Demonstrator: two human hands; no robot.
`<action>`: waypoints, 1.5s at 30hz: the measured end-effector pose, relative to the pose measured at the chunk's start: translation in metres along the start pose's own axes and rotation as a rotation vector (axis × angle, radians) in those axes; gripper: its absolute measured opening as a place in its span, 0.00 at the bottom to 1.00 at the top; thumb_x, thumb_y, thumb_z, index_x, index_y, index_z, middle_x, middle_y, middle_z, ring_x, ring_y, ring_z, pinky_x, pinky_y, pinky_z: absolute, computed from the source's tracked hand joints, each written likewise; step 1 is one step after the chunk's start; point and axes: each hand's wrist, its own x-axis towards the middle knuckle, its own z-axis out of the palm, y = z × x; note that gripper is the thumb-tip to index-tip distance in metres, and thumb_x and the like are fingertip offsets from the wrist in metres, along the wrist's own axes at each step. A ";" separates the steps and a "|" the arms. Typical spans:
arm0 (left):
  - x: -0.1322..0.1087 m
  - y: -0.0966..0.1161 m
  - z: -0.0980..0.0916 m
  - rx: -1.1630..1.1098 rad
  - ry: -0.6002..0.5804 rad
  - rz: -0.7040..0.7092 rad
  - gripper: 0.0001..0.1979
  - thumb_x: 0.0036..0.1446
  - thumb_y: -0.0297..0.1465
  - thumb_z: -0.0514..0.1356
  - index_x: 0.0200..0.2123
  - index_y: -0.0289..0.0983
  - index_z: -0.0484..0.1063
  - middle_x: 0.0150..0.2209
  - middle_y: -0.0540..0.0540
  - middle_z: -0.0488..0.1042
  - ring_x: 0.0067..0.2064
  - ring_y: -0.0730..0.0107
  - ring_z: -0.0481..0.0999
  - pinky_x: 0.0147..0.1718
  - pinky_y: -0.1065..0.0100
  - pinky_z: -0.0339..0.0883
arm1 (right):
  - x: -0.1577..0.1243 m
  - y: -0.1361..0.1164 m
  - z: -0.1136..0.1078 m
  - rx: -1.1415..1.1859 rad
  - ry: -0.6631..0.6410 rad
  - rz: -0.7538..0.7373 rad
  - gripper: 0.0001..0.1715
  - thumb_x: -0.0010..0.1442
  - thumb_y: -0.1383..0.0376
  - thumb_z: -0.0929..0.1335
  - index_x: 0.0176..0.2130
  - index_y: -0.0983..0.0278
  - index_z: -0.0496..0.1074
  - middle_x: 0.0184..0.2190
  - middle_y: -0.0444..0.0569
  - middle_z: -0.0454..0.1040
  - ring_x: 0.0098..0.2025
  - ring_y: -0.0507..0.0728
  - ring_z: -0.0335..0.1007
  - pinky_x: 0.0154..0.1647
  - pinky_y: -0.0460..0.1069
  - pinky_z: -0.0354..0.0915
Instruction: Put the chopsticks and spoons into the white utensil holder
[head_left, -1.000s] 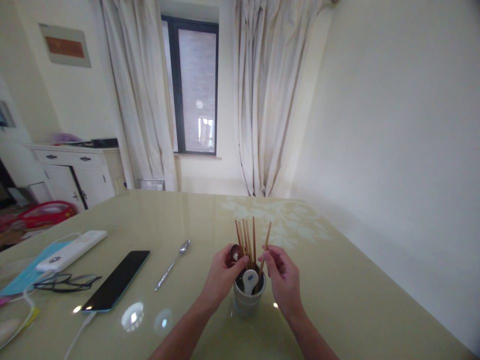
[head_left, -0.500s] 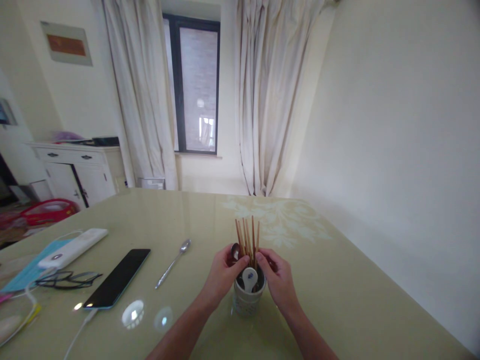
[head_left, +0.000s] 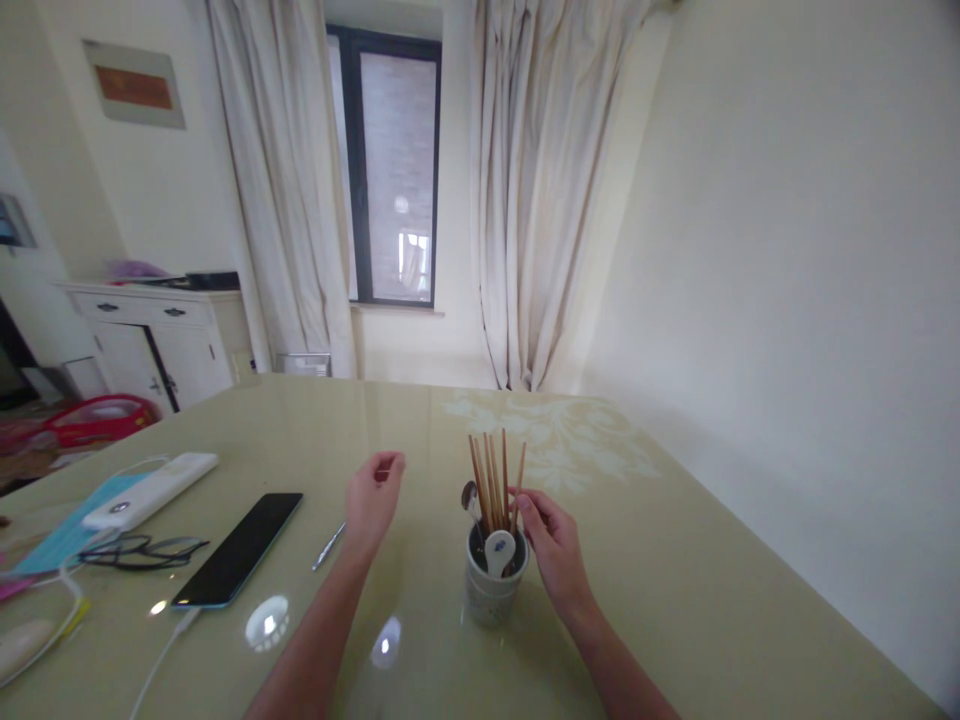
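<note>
A cylindrical, pale patterned utensil pot (head_left: 491, 602) stands on the table, holding several wooden chopsticks (head_left: 489, 482), a metal spoon (head_left: 469, 496) and a white ceramic spoon (head_left: 499, 553). My right hand (head_left: 556, 540) is at the pot's right side, thumb and fingers pinched on one chopstick (head_left: 519, 478) that leans a little right of the others. My left hand (head_left: 373, 502) is apart from the pot, over another metal spoon (head_left: 328, 549) lying on the table. Its fingers are curled in, with nothing visible in them. That spoon's bowl is hidden behind my left hand.
Left on the table (head_left: 420, 610) lie a black phone (head_left: 238, 550) with a white cable, folded glasses (head_left: 142, 551), a white power strip-like device (head_left: 154, 492) and a blue face mask (head_left: 75, 525). A wall (head_left: 810, 300) runs along the right.
My left hand has let go at the pot and moved left, over the metal spoon on the table. My right hand stays by the pot; its chopstick now leans further right.
</note>
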 end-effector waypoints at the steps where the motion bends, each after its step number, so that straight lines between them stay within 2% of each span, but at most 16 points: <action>1: 0.005 -0.011 -0.003 0.114 0.031 -0.016 0.19 0.69 0.39 0.53 0.50 0.35 0.77 0.49 0.33 0.83 0.50 0.49 0.82 0.51 0.52 0.73 | 0.000 0.001 0.000 0.003 0.001 0.004 0.36 0.62 0.38 0.71 0.46 0.67 0.84 0.30 0.51 0.80 0.26 0.55 0.68 0.24 0.48 0.62; 4: 0.009 -0.034 -0.004 0.354 0.060 -0.053 0.17 0.66 0.31 0.54 0.51 0.34 0.78 0.56 0.29 0.78 0.60 0.38 0.75 0.57 0.41 0.66 | 0.001 0.003 0.000 0.007 0.002 0.007 0.37 0.62 0.37 0.71 0.46 0.68 0.84 0.30 0.49 0.77 0.25 0.53 0.64 0.23 0.47 0.58; 6: 0.006 -0.042 0.000 0.459 0.049 -0.064 0.17 0.65 0.30 0.54 0.51 0.35 0.78 0.56 0.29 0.78 0.61 0.36 0.73 0.56 0.40 0.65 | 0.001 0.003 0.000 0.001 0.002 0.006 0.38 0.62 0.36 0.70 0.45 0.67 0.83 0.28 0.48 0.75 0.25 0.53 0.62 0.23 0.47 0.57; 11: 0.005 -0.045 0.006 0.529 -0.008 -0.020 0.14 0.65 0.29 0.56 0.50 0.37 0.77 0.48 0.35 0.81 0.54 0.46 0.78 0.53 0.51 0.70 | 0.003 0.003 -0.002 -0.027 0.015 0.000 0.38 0.63 0.35 0.69 0.41 0.66 0.83 0.24 0.45 0.70 0.25 0.53 0.60 0.22 0.47 0.56; 13: 0.008 -0.039 0.003 0.497 0.030 0.017 0.16 0.66 0.31 0.57 0.54 0.36 0.75 0.49 0.35 0.80 0.53 0.50 0.79 0.54 0.53 0.71 | 0.003 0.004 -0.002 -0.030 0.019 0.000 0.38 0.63 0.34 0.68 0.41 0.66 0.83 0.24 0.45 0.69 0.25 0.53 0.60 0.22 0.47 0.56; 15: 0.009 -0.028 -0.003 0.309 0.155 0.087 0.19 0.67 0.36 0.58 0.57 0.35 0.73 0.52 0.35 0.77 0.52 0.52 0.80 0.51 0.55 0.74 | 0.003 0.004 -0.001 -0.031 0.018 0.000 0.39 0.64 0.34 0.68 0.42 0.66 0.83 0.24 0.45 0.69 0.25 0.53 0.60 0.23 0.47 0.57; 19: 0.001 0.006 -0.016 -0.388 0.465 0.257 0.24 0.63 0.44 0.66 0.58 0.39 0.72 0.51 0.40 0.76 0.44 0.62 0.82 0.35 0.65 0.78 | 0.003 0.006 -0.001 -0.033 0.018 -0.018 0.39 0.64 0.34 0.67 0.42 0.66 0.82 0.25 0.45 0.70 0.25 0.53 0.60 0.24 0.48 0.58; 22: -0.010 0.028 -0.021 -0.818 0.545 0.299 0.23 0.59 0.42 0.71 0.54 0.41 0.74 0.50 0.45 0.77 0.37 0.72 0.81 0.36 0.69 0.79 | 0.003 0.006 0.000 -0.044 0.013 -0.023 0.37 0.65 0.35 0.67 0.41 0.65 0.82 0.26 0.45 0.70 0.26 0.54 0.60 0.25 0.48 0.59; 25: -0.021 0.043 -0.016 -1.130 0.453 0.220 0.21 0.56 0.43 0.74 0.47 0.39 0.77 0.48 0.47 0.78 0.31 0.79 0.80 0.34 0.72 0.79 | 0.002 0.007 -0.001 -0.048 0.000 -0.007 0.37 0.66 0.36 0.67 0.43 0.66 0.82 0.27 0.45 0.70 0.27 0.54 0.61 0.26 0.48 0.59; 28: -0.032 0.052 -0.004 -1.244 0.304 0.131 0.22 0.51 0.42 0.77 0.44 0.39 0.77 0.44 0.48 0.80 0.32 0.75 0.83 0.33 0.73 0.79 | 0.001 0.008 -0.001 -0.045 -0.015 0.006 0.37 0.66 0.36 0.67 0.45 0.66 0.82 0.27 0.45 0.70 0.27 0.54 0.62 0.25 0.47 0.58; 33: -0.050 0.058 0.011 -1.220 0.094 0.123 0.22 0.52 0.39 0.77 0.47 0.41 0.75 0.42 0.49 0.81 0.37 0.69 0.85 0.38 0.69 0.81 | 0.001 0.009 -0.002 -0.031 -0.011 -0.003 0.37 0.65 0.36 0.68 0.45 0.65 0.82 0.29 0.47 0.72 0.28 0.54 0.63 0.24 0.47 0.59; 38: -0.062 0.061 0.016 -1.132 -0.051 0.214 0.20 0.53 0.35 0.76 0.45 0.41 0.73 0.41 0.50 0.81 0.37 0.69 0.85 0.38 0.69 0.81 | 0.002 0.009 -0.003 -0.035 -0.014 -0.002 0.37 0.64 0.36 0.68 0.44 0.65 0.83 0.25 0.45 0.71 0.27 0.55 0.65 0.24 0.47 0.59; 42: -0.066 0.059 0.022 -1.041 -0.057 0.282 0.20 0.52 0.33 0.77 0.45 0.41 0.74 0.39 0.51 0.81 0.34 0.74 0.82 0.36 0.72 0.79 | 0.002 0.009 -0.003 -0.021 -0.003 0.002 0.37 0.64 0.35 0.68 0.45 0.64 0.83 0.24 0.45 0.71 0.26 0.55 0.64 0.23 0.47 0.59; 45: -0.067 0.054 0.031 -0.943 -0.026 0.277 0.18 0.53 0.34 0.76 0.43 0.40 0.75 0.36 0.50 0.81 0.35 0.72 0.81 0.36 0.73 0.78 | 0.002 0.009 -0.003 -0.015 0.001 0.001 0.37 0.64 0.35 0.68 0.45 0.65 0.83 0.25 0.46 0.71 0.26 0.54 0.63 0.22 0.46 0.58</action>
